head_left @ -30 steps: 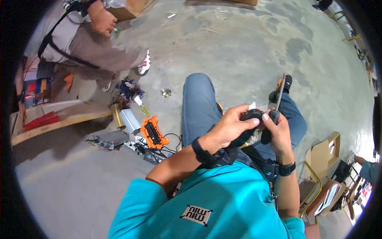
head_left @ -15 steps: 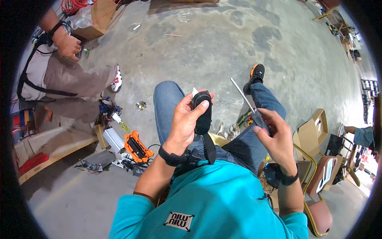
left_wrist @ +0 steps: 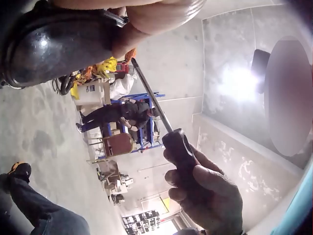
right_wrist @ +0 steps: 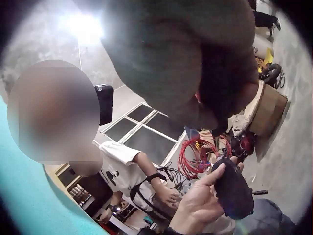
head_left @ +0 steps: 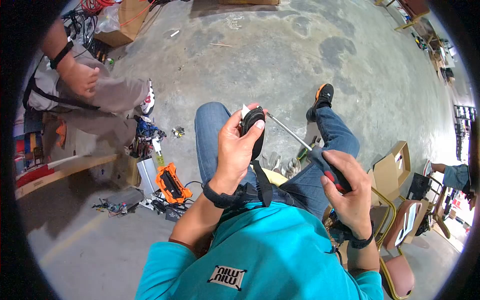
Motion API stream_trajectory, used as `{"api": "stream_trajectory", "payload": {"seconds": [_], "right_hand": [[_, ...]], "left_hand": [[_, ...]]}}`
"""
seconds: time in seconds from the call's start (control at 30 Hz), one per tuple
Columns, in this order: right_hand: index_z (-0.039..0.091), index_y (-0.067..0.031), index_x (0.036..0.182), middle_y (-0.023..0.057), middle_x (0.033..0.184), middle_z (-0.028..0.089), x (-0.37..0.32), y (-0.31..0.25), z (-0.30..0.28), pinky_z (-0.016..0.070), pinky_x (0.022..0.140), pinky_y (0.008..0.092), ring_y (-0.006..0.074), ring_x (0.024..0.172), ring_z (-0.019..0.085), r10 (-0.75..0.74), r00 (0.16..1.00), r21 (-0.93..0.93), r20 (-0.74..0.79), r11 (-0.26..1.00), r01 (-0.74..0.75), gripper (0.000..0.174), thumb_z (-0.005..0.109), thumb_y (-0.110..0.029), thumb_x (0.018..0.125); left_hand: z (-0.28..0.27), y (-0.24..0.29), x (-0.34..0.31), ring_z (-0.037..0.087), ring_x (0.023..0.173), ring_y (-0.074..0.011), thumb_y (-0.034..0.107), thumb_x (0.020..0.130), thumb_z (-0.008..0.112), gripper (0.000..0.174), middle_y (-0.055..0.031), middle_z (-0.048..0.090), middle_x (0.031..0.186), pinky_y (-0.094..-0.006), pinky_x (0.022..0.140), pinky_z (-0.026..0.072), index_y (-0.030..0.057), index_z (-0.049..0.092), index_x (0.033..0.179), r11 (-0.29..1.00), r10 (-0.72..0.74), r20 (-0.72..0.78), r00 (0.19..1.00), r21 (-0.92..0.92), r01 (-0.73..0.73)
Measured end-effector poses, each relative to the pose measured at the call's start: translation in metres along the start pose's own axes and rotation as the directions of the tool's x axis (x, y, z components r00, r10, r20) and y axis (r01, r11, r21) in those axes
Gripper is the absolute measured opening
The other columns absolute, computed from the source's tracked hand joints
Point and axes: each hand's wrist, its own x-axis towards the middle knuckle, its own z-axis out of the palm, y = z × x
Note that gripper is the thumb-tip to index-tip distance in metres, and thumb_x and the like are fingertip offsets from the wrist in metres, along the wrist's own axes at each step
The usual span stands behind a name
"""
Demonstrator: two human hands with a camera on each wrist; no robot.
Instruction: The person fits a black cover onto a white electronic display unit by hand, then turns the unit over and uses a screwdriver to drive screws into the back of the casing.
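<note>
My left hand point(head_left: 232, 152) grips a black oval object point(head_left: 254, 119), thumb across its near face. A white pointed piece point(head_left: 245, 111) sticks out at its top. In the left wrist view the object's underside point(left_wrist: 63, 46) is glossy black and rounded. A screwdriver point(head_left: 318, 156) with a black and red handle lies in my right hand point(head_left: 352, 192), fingers curled round the handle. Its metal shaft point(head_left: 290, 132) slants up and left, with the tip close to the right side of the black object. A black strap point(head_left: 262, 185) hangs below my left hand.
Work gloves point(head_left: 290, 167) are between my legs. An orange-framed part point(head_left: 172, 184), a silver box point(head_left: 147, 175) and cables lie on the floor at left. Another person's hand point(head_left: 80, 80) is at upper left. An open cardboard box point(head_left: 392, 167) and a chair point(head_left: 400, 270) stand at right.
My hands were together at the black object, then parted and shifted left in view. Since then the screwdriver has tilted left, its tip nearing the black object.
</note>
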Motion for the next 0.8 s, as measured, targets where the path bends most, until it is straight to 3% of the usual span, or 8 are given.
{"api": "stream_trajectory", "payload": {"seconds": [0.43,0.67,0.8], "right_hand": [[0.065,-0.0009,0.118,0.0171,0.115,0.066,0.0029,0.0019,0.0052,0.05,0.09,0.0372,0.0325,0.102,0.064,-0.04,0.999,-0.008,0.001,0.999,0.041,0.042,0.07,0.002,0.076],[0.066,-0.001,0.117,0.0165,0.115,0.066,0.0038,0.0015,0.0042,0.05,0.089,0.0373,0.0319,0.101,0.064,-0.043,0.999,-0.025,-0.006,0.999,0.043,0.041,0.07,0.002,0.076],[0.066,-0.0017,0.116,0.0162,0.116,0.066,0.0041,-0.0014,0.0034,0.05,0.087,0.0374,0.0321,0.099,0.063,-0.048,0.999,-0.074,-0.018,0.996,0.047,0.04,0.071,0.002,0.076]], "left_hand": [[-0.0008,-0.0011,-0.0002,0.065,0.094,-0.011,0.004,0.092,0.067,0.038,-0.0099,0.068,0.116,-0.0261,0.08,0.0557,0.001,0.057,0.129,1.0,0.013,0.016,1.0,-0.001,-0.013],[0.0024,0.0014,-0.0014,0.064,0.096,-0.0111,0.005,0.092,0.067,0.039,-0.0095,0.068,0.117,-0.0258,0.084,0.0543,0.0007,0.057,0.129,1.0,-0.015,0.03,0.999,-0.016,0.016],[0.0051,0.003,-0.0026,0.063,0.1,-0.0108,0.005,0.092,0.067,0.038,-0.009,0.069,0.117,-0.0247,0.089,0.0503,-0.0001,0.058,0.129,0.997,0.037,0.012,0.999,0.074,-0.038]]}}
